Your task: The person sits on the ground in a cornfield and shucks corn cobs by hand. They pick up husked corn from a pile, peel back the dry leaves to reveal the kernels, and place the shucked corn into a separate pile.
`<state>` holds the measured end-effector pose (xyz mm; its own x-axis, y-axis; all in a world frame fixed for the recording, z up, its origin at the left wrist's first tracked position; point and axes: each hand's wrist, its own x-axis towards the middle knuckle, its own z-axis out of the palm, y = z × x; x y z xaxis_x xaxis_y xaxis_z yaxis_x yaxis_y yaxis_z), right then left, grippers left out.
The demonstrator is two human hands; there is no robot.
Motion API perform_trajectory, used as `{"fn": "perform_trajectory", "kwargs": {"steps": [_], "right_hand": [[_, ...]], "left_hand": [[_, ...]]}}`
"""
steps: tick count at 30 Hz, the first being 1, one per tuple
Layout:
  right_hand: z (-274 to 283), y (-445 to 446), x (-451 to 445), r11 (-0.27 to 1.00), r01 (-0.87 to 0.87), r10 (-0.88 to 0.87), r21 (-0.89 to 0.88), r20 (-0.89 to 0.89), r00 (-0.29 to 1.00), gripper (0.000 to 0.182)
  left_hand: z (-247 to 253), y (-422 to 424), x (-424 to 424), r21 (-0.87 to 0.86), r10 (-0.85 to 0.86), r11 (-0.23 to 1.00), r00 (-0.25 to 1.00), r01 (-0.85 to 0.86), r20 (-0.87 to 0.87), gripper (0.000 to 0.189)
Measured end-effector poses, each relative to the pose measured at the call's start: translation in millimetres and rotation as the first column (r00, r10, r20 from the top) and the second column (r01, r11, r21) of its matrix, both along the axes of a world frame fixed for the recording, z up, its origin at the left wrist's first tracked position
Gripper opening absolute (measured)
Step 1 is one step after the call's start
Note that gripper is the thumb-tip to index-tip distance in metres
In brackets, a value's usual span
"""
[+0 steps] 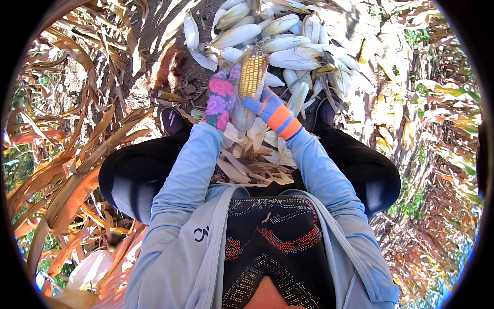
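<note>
My left hand (222, 96), in a pink and purple flowered glove, grips the left side of an ear of corn (251, 77). The ear lies tilted between my hands, its yellow kernels bare on the upper face, with pale husk around its sides and lower end. On its lower right side, my right hand (273, 112), in a blue and orange striped glove, holds the husk with the thumb across the front. Just beyond the ear is a heap of corn ears in pale husks (287, 44). Loose husks (256, 135) hang or lie below my hands.
Dry corn stalks and leaves (77, 177) crowd the left side. More dry leaves (436, 231) cover the ground at right. A partly bare yellow ear (362, 52) lies right of the heap. My shoes (172, 119) and bent knees flank the husk litter (247, 170).
</note>
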<state>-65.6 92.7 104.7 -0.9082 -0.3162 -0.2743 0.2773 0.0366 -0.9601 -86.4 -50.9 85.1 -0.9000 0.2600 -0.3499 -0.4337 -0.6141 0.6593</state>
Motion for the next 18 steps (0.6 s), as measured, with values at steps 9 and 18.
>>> {"fn": "perform_trajectory", "kwargs": {"steps": [9,18], "right_hand": [[16.3,21.6,-3.0,0.961,-0.212,0.233,-0.176,0.11,0.966,0.063],[-4.8,9.0,1.4,0.942,-0.047,0.059,-0.333,0.023,0.998,0.059]], "left_hand": [[40.6,5.8,-12.4,-0.043,-0.057,0.997,0.998,0.057,-0.005,0.039],[32.8,21.2,-6.2,-0.183,0.113,0.973,0.981,-0.141,-0.155,0.038]]}}
